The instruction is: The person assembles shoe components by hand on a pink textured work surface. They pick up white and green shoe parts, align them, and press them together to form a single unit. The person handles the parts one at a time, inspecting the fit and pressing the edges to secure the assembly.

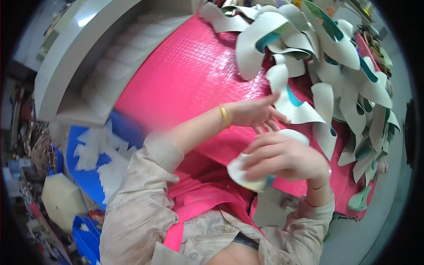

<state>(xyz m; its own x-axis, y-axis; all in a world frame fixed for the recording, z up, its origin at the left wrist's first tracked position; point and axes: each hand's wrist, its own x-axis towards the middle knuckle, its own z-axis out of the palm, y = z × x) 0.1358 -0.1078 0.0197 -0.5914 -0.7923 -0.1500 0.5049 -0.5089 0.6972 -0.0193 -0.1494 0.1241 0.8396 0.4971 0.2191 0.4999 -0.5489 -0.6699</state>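
The left hand is spread, seemingly empty; just beside it, the right hand grips a white shoe upper near the edge of the pink table. A light hold, clear of the heaped uppers rightward, should spare it creases.

Pink tabletop: shiny, bumpy-textured, pretty well covered on the right
White curved pieces: kinda just heaped there, overlapped, teal-green insides left showing
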